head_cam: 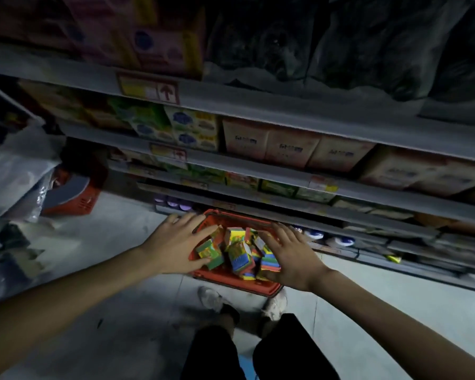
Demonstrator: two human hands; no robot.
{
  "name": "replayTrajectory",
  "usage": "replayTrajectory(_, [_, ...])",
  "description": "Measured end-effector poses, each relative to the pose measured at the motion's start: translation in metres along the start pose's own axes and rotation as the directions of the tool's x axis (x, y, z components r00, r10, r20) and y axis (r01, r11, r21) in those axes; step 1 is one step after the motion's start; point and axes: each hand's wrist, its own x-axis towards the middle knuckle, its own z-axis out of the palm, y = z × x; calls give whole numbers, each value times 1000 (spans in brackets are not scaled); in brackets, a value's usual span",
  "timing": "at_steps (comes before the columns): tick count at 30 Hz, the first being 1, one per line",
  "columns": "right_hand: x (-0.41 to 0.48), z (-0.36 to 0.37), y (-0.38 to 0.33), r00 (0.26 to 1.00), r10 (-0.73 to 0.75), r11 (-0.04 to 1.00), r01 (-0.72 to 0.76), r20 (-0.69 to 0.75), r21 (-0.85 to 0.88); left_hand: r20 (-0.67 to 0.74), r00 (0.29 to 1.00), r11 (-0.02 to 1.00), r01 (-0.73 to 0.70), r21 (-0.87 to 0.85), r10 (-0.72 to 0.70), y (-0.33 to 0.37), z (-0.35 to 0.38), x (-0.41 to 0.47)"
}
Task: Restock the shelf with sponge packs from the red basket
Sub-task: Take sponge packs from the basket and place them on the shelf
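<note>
A red basket (pixel 225 281) sits on the floor against the bottom of the shelf unit, holding several colourful sponge packs (pixel 237 255). My left hand (pixel 177 242) hovers over the basket's left side, fingers spread, thumb touching a green-edged pack (pixel 210 253). My right hand (pixel 288 256) lies over the packs on the right side, fingers spread, thumb under a striped pack (pixel 269 266). Neither hand has closed around a pack. The shelf (pixel 285 185) rises in tiers above the basket.
Boxed goods fill the upper shelves. Bottles with purple and blue caps (pixel 173 202) line the lowest shelf. A second red basket (pixel 77 196) and clear plastic bags (pixel 14 171) stand at left. My feet (pixel 211 297) and dark trousers are below the basket.
</note>
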Motion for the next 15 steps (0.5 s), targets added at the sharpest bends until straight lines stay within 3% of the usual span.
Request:
replayTrajectory(7, [47,74,9,991,134,979,-132,1,158,2,999,995,44,-93,-44,-4,88,43])
replayTrajectory(15, [153,220,10,948,313,912,-316,53,261,154,988,990,-1,-139,23,-20,282,115])
